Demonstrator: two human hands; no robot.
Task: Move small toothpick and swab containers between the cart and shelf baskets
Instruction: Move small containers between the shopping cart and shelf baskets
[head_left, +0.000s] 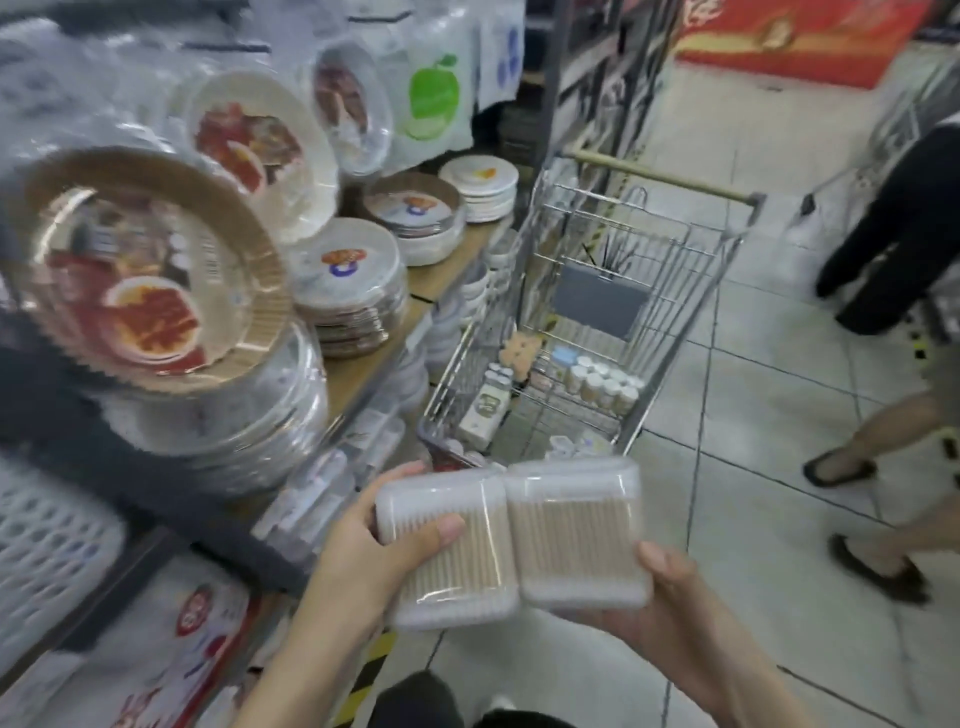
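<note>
Two clear flat swab boxes sit side by side in my hands, low in the view. My left hand (363, 551) grips the left swab box (457, 566), thumb on its lid. My right hand (670, 608) holds the right swab box (576, 540) from below, thumb at its near corner. Beyond them stands a wire shopping cart (670, 291). On its floor are several small round toothpick containers (602, 384) with white caps, a light blue box (563, 357) and a tall white package (485, 410).
A shelf (363, 358) on the left carries stacks of wrapped paper plates (348, 280) and hanging plate packs. A white perforated basket (47, 540) is at lower left. A person's legs in black shoes (872, 566) pass on the tiled floor at right.
</note>
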